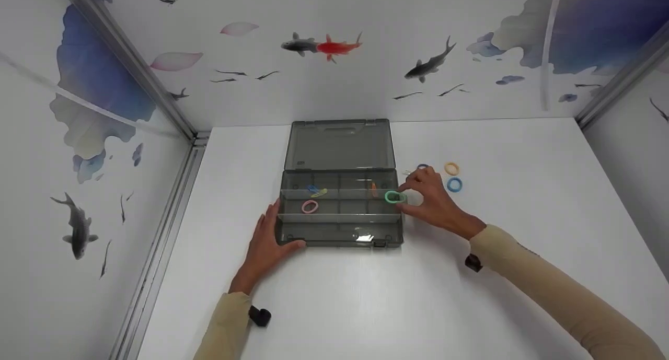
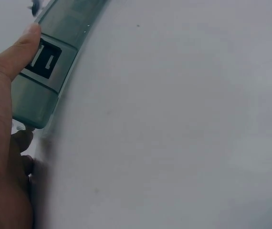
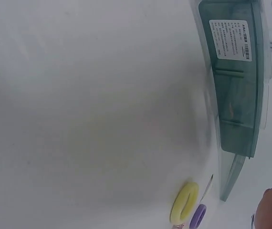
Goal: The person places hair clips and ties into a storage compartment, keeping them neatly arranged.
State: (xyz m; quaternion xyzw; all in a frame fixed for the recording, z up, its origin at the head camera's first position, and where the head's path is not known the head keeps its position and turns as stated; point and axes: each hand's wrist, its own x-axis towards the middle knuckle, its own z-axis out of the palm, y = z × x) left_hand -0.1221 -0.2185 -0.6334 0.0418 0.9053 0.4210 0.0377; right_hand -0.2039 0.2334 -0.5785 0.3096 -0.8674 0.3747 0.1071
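Observation:
A grey translucent storage box [image 1: 339, 234] lies with its lid [image 1: 339, 146] folded back. My left hand [image 1: 266, 242] grips its front left corner, thumb over the front edge by the latch [image 2: 44, 58] and fingers along the side. My right hand [image 1: 431, 198] pinches a green hair tie [image 1: 391, 197] between thumb and fingers, over the right end of the middle row; it also shows at the edge of the right wrist view. A pink hair tie [image 1: 310, 207] lies in the middle row. Blue [image 1: 312, 188], yellow [image 1: 319, 193] and orange clips [image 1: 373, 188] lie farther back.
Right of the box lie a yellow-orange hair tie [image 1: 451, 168], a blue one [image 1: 454, 184] and a dark blue one [image 1: 422, 166] partly behind my right hand. A small pointed piece [image 3: 206, 188] lies near them. Printed panels [image 1: 339, 88] wall the white table.

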